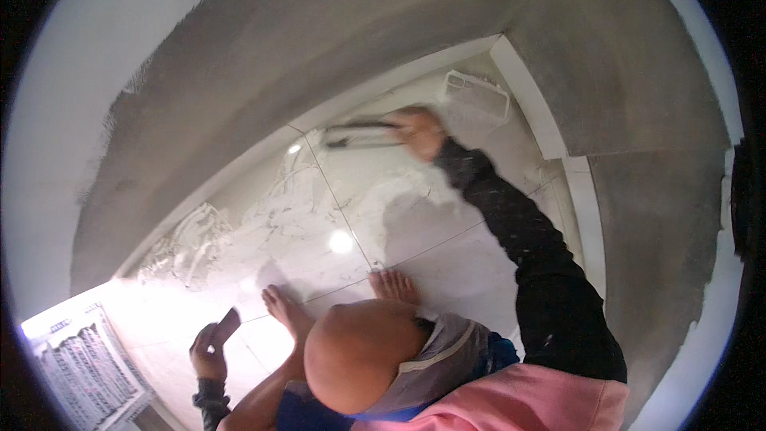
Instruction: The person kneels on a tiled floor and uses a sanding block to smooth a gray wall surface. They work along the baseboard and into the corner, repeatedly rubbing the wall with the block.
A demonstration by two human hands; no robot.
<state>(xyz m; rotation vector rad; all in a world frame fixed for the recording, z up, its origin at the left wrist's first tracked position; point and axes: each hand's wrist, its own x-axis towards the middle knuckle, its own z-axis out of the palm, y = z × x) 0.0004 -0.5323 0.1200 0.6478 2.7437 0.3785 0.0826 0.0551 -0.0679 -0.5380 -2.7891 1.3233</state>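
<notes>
My right hand [419,131], blurred by motion, grips a dark-edged frame-like tool [362,133] that reaches left from the fingers, just above the tiled floor and near the foot of the wall; its exact kind cannot be told. My left hand [209,350], at the lower left, holds a small dark flat block [227,324]. White smeared residue [299,191] lies on the floor tiles [431,275] between the wall and my bare feet. A pale rectangular outline [507,111], partly see-through, shows on the floor near the corner.
Grey coated walls [359,42] with a pale baseboard [389,79] meet in a corner beyond my right hand. More residue [194,245] lies by the left baseboard. A bright panel with dark streaks [93,371] stands at the lower left. My bent knee [353,359] is at lower centre.
</notes>
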